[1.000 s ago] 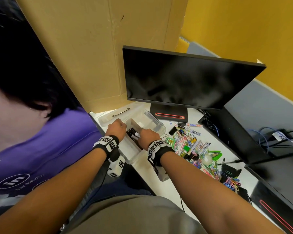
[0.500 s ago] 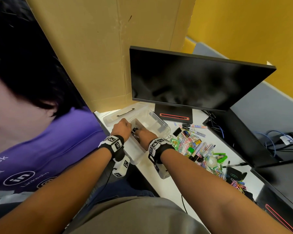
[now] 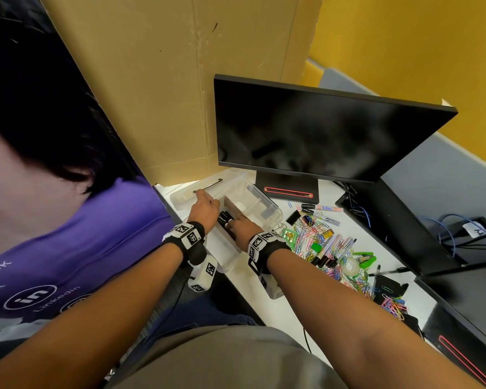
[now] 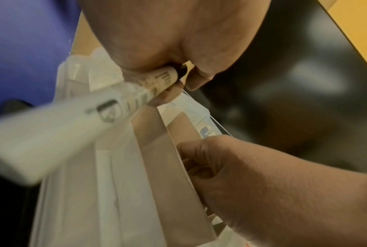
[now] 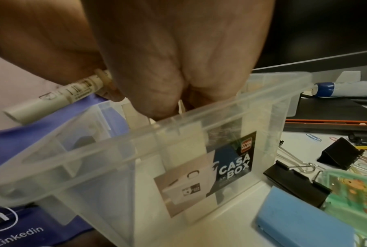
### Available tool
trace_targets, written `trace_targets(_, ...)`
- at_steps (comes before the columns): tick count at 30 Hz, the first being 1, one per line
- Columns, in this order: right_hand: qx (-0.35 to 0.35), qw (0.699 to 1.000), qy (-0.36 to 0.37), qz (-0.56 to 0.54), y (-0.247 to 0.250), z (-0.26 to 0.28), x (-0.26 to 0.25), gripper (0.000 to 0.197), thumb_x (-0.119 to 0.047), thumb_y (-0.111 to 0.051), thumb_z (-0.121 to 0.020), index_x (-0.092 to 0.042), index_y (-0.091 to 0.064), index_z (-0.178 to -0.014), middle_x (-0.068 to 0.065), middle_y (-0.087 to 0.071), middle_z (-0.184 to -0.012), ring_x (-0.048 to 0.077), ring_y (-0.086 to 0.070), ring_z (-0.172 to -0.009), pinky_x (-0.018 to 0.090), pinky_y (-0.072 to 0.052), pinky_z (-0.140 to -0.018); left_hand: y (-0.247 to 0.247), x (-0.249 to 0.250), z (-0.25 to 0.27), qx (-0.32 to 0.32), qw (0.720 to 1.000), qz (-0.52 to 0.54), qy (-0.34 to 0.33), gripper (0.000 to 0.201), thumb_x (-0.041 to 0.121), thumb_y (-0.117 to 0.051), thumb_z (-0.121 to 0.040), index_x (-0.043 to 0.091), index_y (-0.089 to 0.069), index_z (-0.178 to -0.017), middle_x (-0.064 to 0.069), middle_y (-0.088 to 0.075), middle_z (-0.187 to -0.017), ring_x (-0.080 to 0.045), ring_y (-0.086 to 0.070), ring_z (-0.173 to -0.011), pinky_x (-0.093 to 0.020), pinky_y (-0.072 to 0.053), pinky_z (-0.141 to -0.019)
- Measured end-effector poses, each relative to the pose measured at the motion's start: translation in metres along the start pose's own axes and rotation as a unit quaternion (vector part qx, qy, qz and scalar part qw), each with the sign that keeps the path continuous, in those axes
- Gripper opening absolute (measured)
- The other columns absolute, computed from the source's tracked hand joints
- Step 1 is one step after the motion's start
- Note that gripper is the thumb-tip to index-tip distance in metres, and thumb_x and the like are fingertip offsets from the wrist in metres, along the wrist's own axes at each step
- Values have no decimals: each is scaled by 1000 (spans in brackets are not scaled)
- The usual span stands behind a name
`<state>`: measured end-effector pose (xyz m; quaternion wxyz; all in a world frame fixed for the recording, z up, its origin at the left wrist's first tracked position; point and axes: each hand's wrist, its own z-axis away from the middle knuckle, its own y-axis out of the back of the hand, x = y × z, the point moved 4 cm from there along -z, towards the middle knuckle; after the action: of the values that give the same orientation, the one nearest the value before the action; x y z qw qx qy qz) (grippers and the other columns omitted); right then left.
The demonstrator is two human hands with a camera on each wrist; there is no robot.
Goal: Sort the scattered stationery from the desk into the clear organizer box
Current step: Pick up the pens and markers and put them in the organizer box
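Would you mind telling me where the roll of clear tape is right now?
In the head view the roll of clear tape lies on the white desk in the stationery pile right of the clear organizer box, beside the green stapler.

— What is on the white desk (image 3: pixel 267 313)?

— A clear box (image 3: pixel 267 209) sits near the left end. Next to it lies a pile of colored paper clips (image 3: pixel 309 234), black binder clips (image 3: pixel 293 217) and pens (image 3: pixel 325 209).

— What stands at the back?

— A black screen (image 3: pixel 314 136) on its stand.
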<state>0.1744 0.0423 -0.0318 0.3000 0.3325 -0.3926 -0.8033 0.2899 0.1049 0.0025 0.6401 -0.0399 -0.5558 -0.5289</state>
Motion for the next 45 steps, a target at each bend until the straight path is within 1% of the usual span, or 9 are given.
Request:
trace_targets(8,12,994,4,-105,9,5,10,27,-13,-48,-99,-11,-68,-116,13,-63,-122,32,-61,-108,37,-49,-93,-5,6,-5,9,996,79,-40,4,15,-31,-100,17,-33,-104,-6,-49,-78,-24,-52,-68,-36,-46,-67)
trace_targets(15,15,952,13,-307,24,24,14,26,-15,-44,-99,-9,-69,-102,12,-73,-94,26,-71,-85,38,-58,-83,-2,20,-10,56,991,110,-56,6,13,-29,-101,19,-31,-101,-10,-49,-85,-25,-54,-74,-46,-52,-76)
trace_targets(21,22,915,11,-402,24,41,15,25,-27,-48,-102,-13,-65,-90,16,-72,-93,31,-71,-86,46,-57,-88,-7,29,-11,77,985,135,-69,11,6,-28,-99,16,-30,-103,-7,-46,-78,-25,-52,-73,-37,-44,-66)
trace_targets(25,25,902,8,-430,24,47,18,37,-37,-50,-101,-5,-68,-96,14,-74,-93,30,-72,-85,46,-57,-88,-11,31,-14,91,982,153,-64,10,9,-26,-100,17,-30,-104,-3,-44,-76,-24,-51,-73,-36,-41,-67)
trace_targets(31,61,916,13,-396,32,53,23,21,-33,-65,-93,-12,-68,-86,6,-73,-84,20,-70,-77,37,-58,-80,-15,37,-14,100,981,156,-52,9,13,-27,-102,17,-33,-106,-3,-51,-79,-24,-56,-78,-35,-45,-70)
trace_targets(34,115,929,-3,-351,40,57,33,25,-32,-64,-93,-9,-64,-85,9,-70,-81,18,-64,-70,35,-55,-73,-15,33,-17,110,986,106,-68,13,18,-34,-102,12,-44,-108,-14,-61,-94,-27,-58,-86,-35,-44,-76)
trace_targets(37,126,949,-24,-287,47,58,44,21,-28,-61,-95,-8,-62,-86,9,-67,-79,17,-59,-64,36,-55,-69,-14,24,-24,107,990,40,-87,19,17,-43,-99,6,-57,-107,-16,-62,-107,-28,-59,-95,-32,-44,-82)
trace_targets(41,103,977,-41,-182,53,59,50,18,-25,-59,-94,-7,-63,-90,7,-66,-85,23,-62,-79,34,-52,-76,-14,12,-27,86,993,-23,-83,16,13,-47,-94,14,-62,-100,-16,-56,-113,-27,-62,-87,-37,-53,-86)
trace_targets(45,75,990,-51,-112,53,58,44,20,-32,-59,-93,-12,-59,-89,8,-64,-89,25,-60,-82,35,-51,-74,-15,8,-22,82,991,-69,-76,15,9,-47,-95,16,-59,-101,-13,-49,-115,-28,-58,-98,-40,-50,-93)
